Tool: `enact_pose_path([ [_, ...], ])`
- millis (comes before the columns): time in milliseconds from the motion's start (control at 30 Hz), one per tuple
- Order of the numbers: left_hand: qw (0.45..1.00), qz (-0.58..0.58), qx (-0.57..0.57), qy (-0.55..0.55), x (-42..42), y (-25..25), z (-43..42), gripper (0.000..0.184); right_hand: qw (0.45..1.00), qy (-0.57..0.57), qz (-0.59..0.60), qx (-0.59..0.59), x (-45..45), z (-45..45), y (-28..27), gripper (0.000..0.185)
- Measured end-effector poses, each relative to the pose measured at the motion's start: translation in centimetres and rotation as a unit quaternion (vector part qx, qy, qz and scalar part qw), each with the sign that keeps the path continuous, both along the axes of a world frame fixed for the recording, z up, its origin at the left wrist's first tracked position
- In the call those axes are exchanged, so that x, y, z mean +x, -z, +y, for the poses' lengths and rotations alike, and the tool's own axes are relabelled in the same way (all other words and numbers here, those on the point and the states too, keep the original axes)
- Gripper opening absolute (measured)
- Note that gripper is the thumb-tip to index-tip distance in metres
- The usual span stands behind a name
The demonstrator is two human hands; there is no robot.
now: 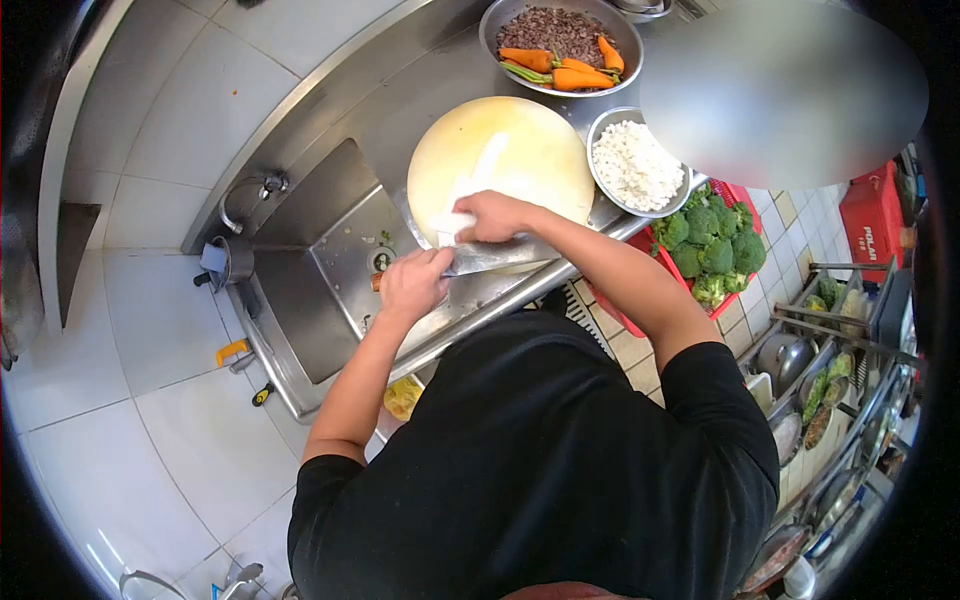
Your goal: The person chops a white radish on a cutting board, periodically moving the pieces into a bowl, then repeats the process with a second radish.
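Across the centre of the head view, I observe both bare hands working at the near edge of a round cutting board. My left hand, left of centre, is closed around the handle end of a broad-bladed knife, which lies across the centre. My right hand is narrowed, fingers bent onto a white piece beside the blade; I cannot tell whether it is cloth or food. I note the sink basin at left centre, with the faucet above it. At upper centre, a metal bowl contains carrots; below and right, a second bowl holds white diced pieces. Broccoli fills a red crate at right centre.
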State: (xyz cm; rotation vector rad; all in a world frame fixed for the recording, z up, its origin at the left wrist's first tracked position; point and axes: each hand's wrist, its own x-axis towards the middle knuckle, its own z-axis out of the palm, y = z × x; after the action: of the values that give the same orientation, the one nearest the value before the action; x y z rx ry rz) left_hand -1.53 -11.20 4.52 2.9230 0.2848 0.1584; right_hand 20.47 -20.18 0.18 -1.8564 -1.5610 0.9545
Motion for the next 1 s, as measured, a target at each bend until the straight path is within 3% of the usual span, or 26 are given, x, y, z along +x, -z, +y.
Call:
enact_pose_path([
  [100,0.997,0.07,-0.006,0.019,-0.2,0.2,-0.1,0.032,0.998,0.016,-0.054,-0.041,2.0,1.9,-0.6,0.039],
  [333,0.98,0.115,-0.154,-0.044,-1.2,0.3,-1.9,0.028,0.954,-0.16,-0.222,-0.119,1.7,4.2,0.8,0.033],
  [433,0.972,0.137,-0.182,-0.065,-1.8,1.3,-2.2,0.026,0.945,-0.19,-0.262,-0.044,2.3,3.9,0.4,0.039],
  [533,0.958,0.167,-0.215,-0.086,-3.2,2.1,-1.4,0.027,0.982,-0.038,-0.177,0.048,5.2,2.2,0.1,0.045],
  [600,0.946,0.195,-0.237,-0.103,-4.9,1.7,-0.5,0.028,0.986,-0.003,-0.168,-0.013,7.3,0.7,1.7,0.047],
  [667,0.959,0.156,-0.22,-0.085,-7.8,3.1,1.0,0.028,0.975,0.005,-0.216,-0.052,8.7,-2.4,4.5,0.051],
  [700,0.954,0.115,-0.259,-0.094,-8.5,2.9,0.9,0.029,0.964,-0.065,-0.25,-0.071,8.8,-2.6,7.4,0.054],
  [733,0.939,0.12,-0.284,-0.153,-9.6,3.8,1.3,0.027,0.965,-0.052,-0.253,-0.051,7.7,-4.3,6.5,0.06],
  [767,0.928,0.086,-0.327,-0.157,-10.6,5.2,2.0,0.025,0.972,-0.027,-0.233,0.021,6.8,-5.4,8.1,0.067],
  [800,0.915,0.073,-0.359,-0.169,-11.4,6.4,2.7,0.016,0.976,-0.04,-0.212,0.018,6.1,-5.5,8.5,0.078],
  [833,0.856,0.052,-0.463,-0.222,-10.9,5.9,1.9,0.013,0.977,-0.046,-0.207,0.001,5.1,-6.0,7.2,0.08],
  [867,0.814,0.027,-0.51,-0.275,-9.9,5.7,0.6,0.013,0.972,-0.058,-0.227,0.007,4.4,-6.4,7.0,0.081],
  [1000,0.823,-0.019,-0.495,-0.279,-4.6,6.0,-1.6,0.019,0.969,0.009,-0.243,0.028,1.9,-7.2,7.3,0.058],
])
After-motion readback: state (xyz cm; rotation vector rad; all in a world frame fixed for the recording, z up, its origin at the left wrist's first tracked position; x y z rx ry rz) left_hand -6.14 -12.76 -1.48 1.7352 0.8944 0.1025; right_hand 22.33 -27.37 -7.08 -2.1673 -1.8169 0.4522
